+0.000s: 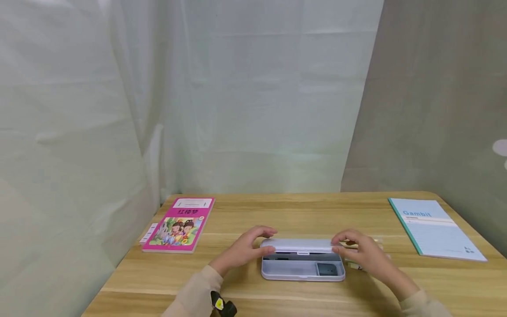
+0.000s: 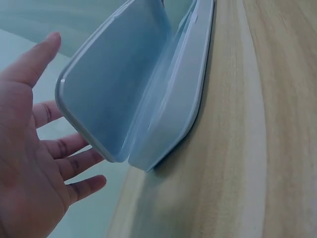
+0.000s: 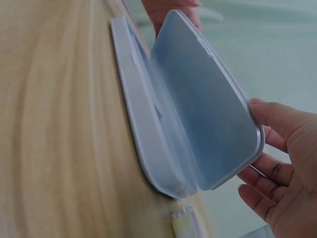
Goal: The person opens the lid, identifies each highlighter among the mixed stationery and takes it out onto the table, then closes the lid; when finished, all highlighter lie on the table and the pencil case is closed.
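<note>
A pale pencil case [image 1: 290, 267] lies on the table with its lid [image 1: 299, 244] raised partway. A dark block [image 1: 327, 269] sits in its right-hand compartment, and the long compartment beside it looks bare. My right hand [image 1: 366, 254] pinches the lid's right end, thumb on the front edge and fingers behind, as the right wrist view shows. At the other end is my left hand [image 1: 246, 249]. In the left wrist view its fingers lie behind the lid [image 2: 111, 84], while the thumb stands off from the edge.
A pink picture book [image 1: 178, 226] lies at the table's left, partly over a white striped item [image 1: 148, 234]. To the right lies a light blue notebook [image 1: 437, 229]. Small pale and yellow pieces [image 3: 184, 225] lie by the case's right end, partly hidden by my right hand.
</note>
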Action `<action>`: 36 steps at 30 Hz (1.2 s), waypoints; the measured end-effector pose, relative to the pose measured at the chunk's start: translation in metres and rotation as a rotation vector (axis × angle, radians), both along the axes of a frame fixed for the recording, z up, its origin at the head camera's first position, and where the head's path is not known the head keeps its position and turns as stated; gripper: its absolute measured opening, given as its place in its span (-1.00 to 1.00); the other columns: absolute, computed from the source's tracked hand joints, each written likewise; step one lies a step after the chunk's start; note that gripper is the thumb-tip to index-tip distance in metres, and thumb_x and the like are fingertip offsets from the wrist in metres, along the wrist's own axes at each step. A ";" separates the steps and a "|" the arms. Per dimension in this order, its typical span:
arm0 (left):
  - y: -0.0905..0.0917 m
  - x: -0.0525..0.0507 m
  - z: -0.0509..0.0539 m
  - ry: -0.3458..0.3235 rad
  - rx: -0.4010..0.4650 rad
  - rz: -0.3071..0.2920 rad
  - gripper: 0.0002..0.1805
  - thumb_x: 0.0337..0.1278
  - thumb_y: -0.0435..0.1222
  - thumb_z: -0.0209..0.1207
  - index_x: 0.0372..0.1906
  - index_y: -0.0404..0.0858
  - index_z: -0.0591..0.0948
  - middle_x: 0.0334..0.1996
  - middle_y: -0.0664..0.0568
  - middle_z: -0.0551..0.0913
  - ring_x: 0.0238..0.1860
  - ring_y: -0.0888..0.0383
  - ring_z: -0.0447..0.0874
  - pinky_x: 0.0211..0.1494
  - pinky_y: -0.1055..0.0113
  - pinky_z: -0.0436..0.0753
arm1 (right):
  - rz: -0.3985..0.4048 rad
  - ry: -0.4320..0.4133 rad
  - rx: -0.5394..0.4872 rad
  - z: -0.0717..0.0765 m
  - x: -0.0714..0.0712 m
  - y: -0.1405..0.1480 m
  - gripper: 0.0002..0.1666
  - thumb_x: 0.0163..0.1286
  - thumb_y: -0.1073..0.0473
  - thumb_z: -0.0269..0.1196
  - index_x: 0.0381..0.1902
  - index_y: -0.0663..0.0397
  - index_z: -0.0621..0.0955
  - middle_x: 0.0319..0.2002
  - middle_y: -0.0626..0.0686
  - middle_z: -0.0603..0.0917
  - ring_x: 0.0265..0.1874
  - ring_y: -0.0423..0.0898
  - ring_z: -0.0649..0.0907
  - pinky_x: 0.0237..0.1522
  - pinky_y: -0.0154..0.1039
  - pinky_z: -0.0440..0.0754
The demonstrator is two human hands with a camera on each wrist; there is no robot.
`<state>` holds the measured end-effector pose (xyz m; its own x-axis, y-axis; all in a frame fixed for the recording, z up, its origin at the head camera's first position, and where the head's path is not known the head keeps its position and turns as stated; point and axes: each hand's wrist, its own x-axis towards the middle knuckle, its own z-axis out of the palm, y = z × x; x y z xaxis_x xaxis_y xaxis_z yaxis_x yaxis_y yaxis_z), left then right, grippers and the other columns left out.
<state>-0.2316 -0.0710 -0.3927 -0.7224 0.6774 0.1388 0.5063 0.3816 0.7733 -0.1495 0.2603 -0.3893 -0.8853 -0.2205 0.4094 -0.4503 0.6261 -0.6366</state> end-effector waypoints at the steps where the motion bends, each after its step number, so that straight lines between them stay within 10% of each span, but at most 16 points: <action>1: 0.001 0.000 0.000 0.008 -0.012 0.000 -0.45 0.21 -0.01 0.20 0.25 -0.12 0.46 0.23 0.04 0.51 0.25 0.03 0.45 0.38 -0.11 0.37 | 0.003 -0.004 -0.004 -0.001 0.001 0.000 -0.88 0.25 0.14 0.33 -0.23 -0.13 0.65 -0.19 -0.11 0.66 -0.16 -0.44 0.56 -0.12 -0.23 0.71; 18: 0.004 0.002 -0.007 0.059 -0.169 -0.014 -0.28 0.04 0.00 0.33 0.30 -0.17 0.43 0.29 -0.05 0.43 0.34 -0.01 0.36 0.45 -0.03 0.33 | 0.031 0.042 0.063 -0.015 0.003 -0.001 -0.48 0.12 0.11 0.42 0.03 0.18 0.62 -0.07 0.08 0.65 -0.13 -0.28 0.61 -0.18 -0.26 0.72; 36: 0.009 0.009 -0.018 0.166 -0.289 0.029 -0.11 -0.12 0.15 0.37 0.33 -0.19 0.42 0.30 0.04 0.38 0.32 0.04 0.38 0.43 0.10 0.39 | -0.048 0.127 0.275 -0.027 0.006 -0.008 -0.37 0.07 -0.11 0.43 0.08 0.02 0.62 0.08 0.03 0.62 0.06 0.08 0.60 0.01 0.01 0.64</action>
<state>-0.2226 -0.0621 -0.4103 -0.7256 0.6854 0.0610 0.6019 0.5893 0.5389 -0.1436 0.2519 -0.4160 -0.8430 -0.2978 0.4479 -0.4813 0.7894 -0.3811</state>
